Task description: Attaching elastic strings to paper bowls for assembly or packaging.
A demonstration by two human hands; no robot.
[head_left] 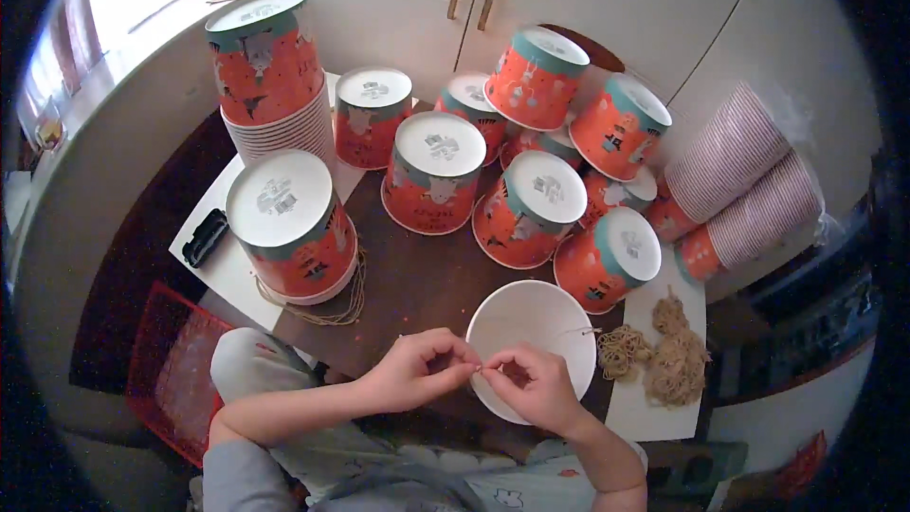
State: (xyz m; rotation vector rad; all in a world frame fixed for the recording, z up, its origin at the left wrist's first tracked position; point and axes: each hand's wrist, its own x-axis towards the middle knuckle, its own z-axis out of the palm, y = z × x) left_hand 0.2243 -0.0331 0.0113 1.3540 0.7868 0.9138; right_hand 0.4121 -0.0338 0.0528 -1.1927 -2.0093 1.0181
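My left hand (pixel 428 372) and my right hand (pixel 538 387) meet fingertip to fingertip, each in a pinch. What they pinch is too small to make out. Right beneath them stands an open paper bucket (pixel 555 308), mouth up, its white inside showing. A thin cord end (pixel 578 331) lies across its right rim. Just right of the bucket is a small bundle of tan cord (pixel 623 353), with a larger tangled pile of cord (pixel 677 370) beside it.
Several orange and green paper buckets (pixel 436 180) stand upside down across the dark table (pixel 417 275). One bucket (pixel 292 237) has loops of cord round its base. Tall stacks rise at the left (pixel 270 85) and lean at the right (pixel 735 156). A black case (pixel 205 238) lies left.
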